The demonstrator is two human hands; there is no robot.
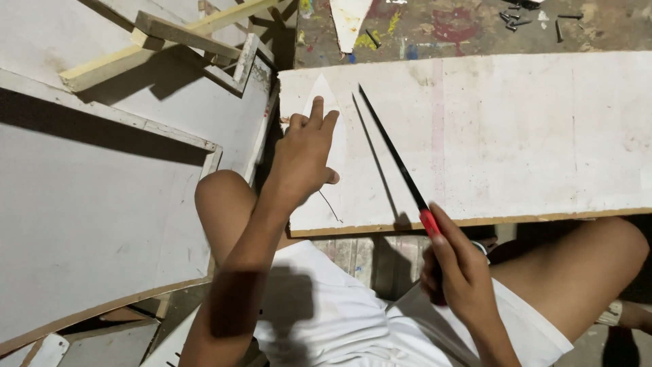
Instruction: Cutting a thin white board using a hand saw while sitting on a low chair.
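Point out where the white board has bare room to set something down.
The white board is bare right of the saw blade, out to its right end. Its left end is crowded: the left hand presses there, and the right hand holds the red-handled saw at the near edge.

board [516,136]: matt white, raw wood edge | saw blade [390,146]: dark, probably metal | handle [429,222]: red plastic

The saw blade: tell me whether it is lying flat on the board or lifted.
Lifted. The saw slants up from the right hand over the board, casting a separate shadow line beside it.
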